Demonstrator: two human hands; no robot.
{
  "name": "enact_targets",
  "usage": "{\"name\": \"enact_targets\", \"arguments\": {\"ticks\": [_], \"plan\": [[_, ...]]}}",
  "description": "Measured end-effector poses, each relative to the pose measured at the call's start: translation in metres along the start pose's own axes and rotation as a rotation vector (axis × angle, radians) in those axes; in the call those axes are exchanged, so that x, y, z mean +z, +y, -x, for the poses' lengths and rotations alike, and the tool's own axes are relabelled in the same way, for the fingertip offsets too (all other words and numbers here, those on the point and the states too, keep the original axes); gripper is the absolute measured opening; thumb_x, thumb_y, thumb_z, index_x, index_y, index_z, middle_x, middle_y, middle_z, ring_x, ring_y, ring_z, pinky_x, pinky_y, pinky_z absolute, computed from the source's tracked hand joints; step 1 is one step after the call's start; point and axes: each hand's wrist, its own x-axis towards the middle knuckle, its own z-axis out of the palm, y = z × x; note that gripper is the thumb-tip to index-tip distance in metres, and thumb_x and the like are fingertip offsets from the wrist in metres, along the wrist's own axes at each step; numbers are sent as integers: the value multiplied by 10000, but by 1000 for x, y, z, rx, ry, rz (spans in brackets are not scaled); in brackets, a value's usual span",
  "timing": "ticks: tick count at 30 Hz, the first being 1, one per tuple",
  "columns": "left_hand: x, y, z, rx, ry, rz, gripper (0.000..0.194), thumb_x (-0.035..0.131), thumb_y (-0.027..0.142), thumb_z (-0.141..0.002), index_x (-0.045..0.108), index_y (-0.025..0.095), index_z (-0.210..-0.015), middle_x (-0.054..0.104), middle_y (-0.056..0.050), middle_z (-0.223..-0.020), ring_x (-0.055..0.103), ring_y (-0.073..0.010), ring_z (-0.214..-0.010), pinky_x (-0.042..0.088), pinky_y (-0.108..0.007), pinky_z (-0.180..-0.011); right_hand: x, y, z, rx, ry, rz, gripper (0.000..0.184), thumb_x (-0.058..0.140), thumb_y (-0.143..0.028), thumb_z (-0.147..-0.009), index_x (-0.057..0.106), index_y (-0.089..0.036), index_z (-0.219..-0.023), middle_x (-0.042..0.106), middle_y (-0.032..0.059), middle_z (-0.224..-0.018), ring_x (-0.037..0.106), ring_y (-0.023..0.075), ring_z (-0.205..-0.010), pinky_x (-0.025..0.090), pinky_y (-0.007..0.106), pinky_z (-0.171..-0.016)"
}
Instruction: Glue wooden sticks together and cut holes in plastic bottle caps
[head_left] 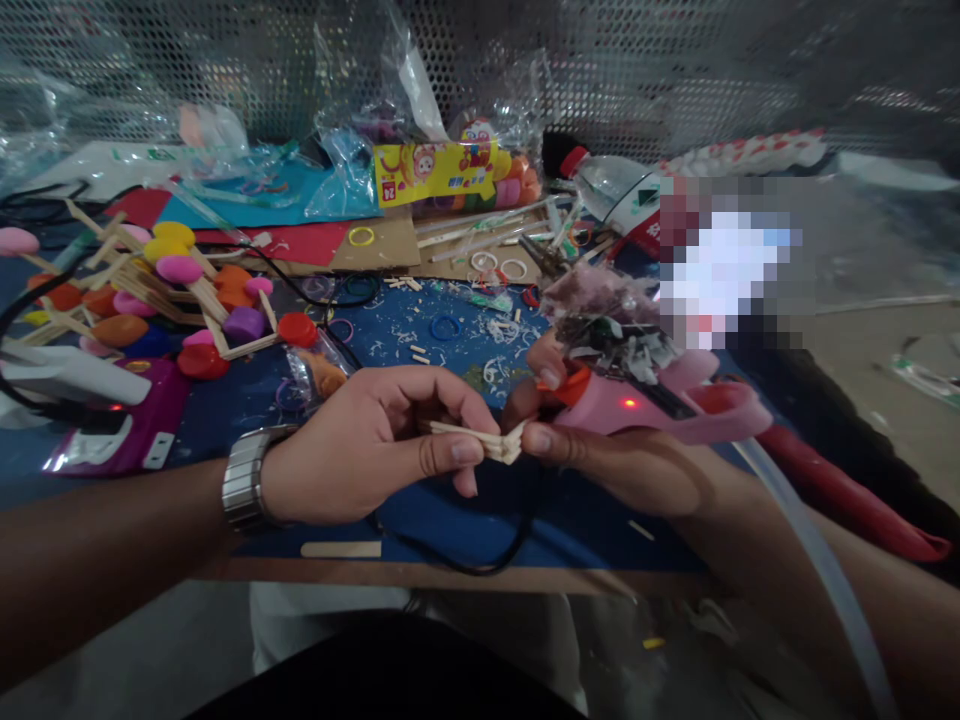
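My left hand (375, 440), with a metal watch on the wrist, pinches a small bundle of thin wooden sticks (480, 440) between thumb and fingers. My right hand (600, 455) grips a pink hot glue gun (645, 405) whose red light is lit. Its orange nozzle touches the right end of the sticks. My right thumb and fingertip also press on that end. Both hands hover over a blue mat (465, 340) strewn with wood shavings.
A frame of wooden sticks with coloured bottle caps (165, 300) lies at the left. Behind are rubber rings, a yellow packet (435, 172), a plastic bottle (615, 185) and crumpled plastic bags. A black cable loops under my hands. One flat stick (341, 549) lies by the table's front edge.
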Motion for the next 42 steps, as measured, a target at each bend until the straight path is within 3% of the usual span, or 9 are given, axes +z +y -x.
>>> {"name": "enact_targets", "arguments": {"ticks": [6, 15, 22, 28, 42], "plan": [[1, 2, 0, 1, 12, -9, 165, 769, 240, -869, 663, 120, -910, 684, -12, -717, 687, -98, -644, 561, -181, -634, -2, 1, 0, -12, -55, -19, 262, 703, -507, -895, 664, -259, -823, 585, -1, -757, 501, 164, -648, 407, 320, -594], [0, 0, 0, 34, 1, -24, 105, 739, 201, -891, 675, 125, -925, 694, -23, -764, 687, -95, -705, 566, -173, -677, -3, 4, 2, -11, -68, -98, 255, 705, -495, -896, 623, -261, -837, 551, -8, -747, 488, 167, -647, 399, 324, -598], [-1, -1, -1, 103, 30, -94, 120, 746, 226, -883, 675, 130, -900, 688, -43, -849, 662, -108, -768, 561, -193, -718, -1, 10, 2, 6, 2, -299, 322, 733, -494, -878, 506, -283, -963, 578, -16, -804, 508, 154, -648, 395, 303, -561], [0, -1, -2, 159, 27, -117, 110, 742, 222, -884, 667, 143, -864, 674, -39, -876, 643, -114, -810, 539, -202, -746, 1, 3, -2, 26, 27, -386, 386, 775, -500, -832, 467, -277, -901, 528, -41, -723, 479, 144, -607, 371, 288, -531], [0, 1, -2, 131, -7, -244, 125, 716, 259, -905, 657, 150, -881, 668, -45, -884, 625, -123, -803, 519, -214, -737, 0, 6, 1, 36, 68, -359, 378, 761, -475, -848, 450, -273, -920, 578, -37, -739, 497, 143, -600, 380, 301, -525]]}}
